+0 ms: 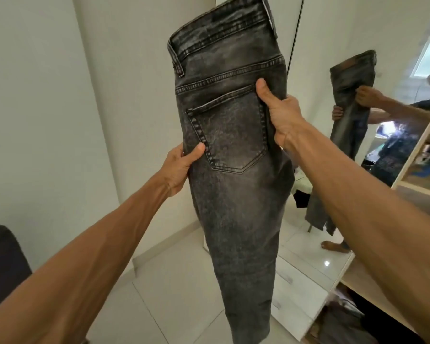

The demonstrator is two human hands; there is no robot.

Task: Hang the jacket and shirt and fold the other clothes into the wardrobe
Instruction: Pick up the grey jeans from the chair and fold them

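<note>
While the grey jeans [233,150] hang folded lengthwise in mid-air, back pocket facing near, the left hand [181,167] pinches their left edge and the right hand [281,117] grips the right edge; mirror [382,70] far right.

A floor [174,289] of glossy white square tiles with thin grey joints fills the lower middle of the view. A dark upholstered seat [0,264] stands on the floor at its left edge. On the far right of the floor stands a light wood wardrobe [417,147] with open shelves; folded dark clothes [343,324] lie on its lowest shelf.
</note>
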